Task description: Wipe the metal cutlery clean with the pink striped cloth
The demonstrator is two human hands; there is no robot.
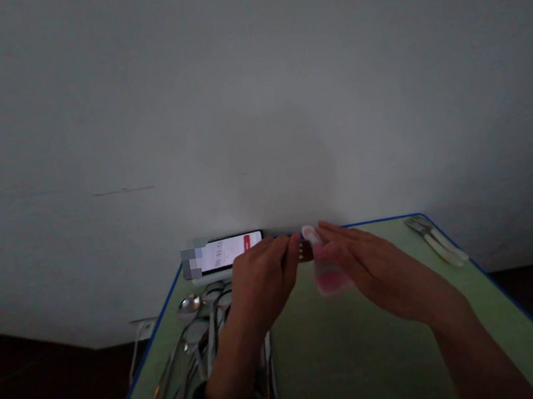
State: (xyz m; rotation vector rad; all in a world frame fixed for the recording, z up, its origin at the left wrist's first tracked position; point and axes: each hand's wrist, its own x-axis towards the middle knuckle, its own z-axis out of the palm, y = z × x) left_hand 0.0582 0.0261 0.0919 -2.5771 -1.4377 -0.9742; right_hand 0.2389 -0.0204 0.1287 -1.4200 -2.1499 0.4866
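My left hand (265, 282) is closed, thumb and fingers pressed together at the table's far side. From its fingertips a short dark-red piece with pale dots (306, 251) sticks out, perhaps a handle; the rest of it is hidden in the hand. Facing it, my right hand (365, 261) pinches a pink-and-white, see-through thing (329, 278), smeared by motion, probably a thin cloth or wipe. That pink-and-white thing meets the end of the dark-red piece between the two hands.
Several metal spoons and ladles (191, 304) lie along the left of the green table (343, 363). A phone with a lit timer screen (227, 251) rests at the back left. Light-handled forks (435, 240) lie at the back right. A wall (275, 124) stands behind.
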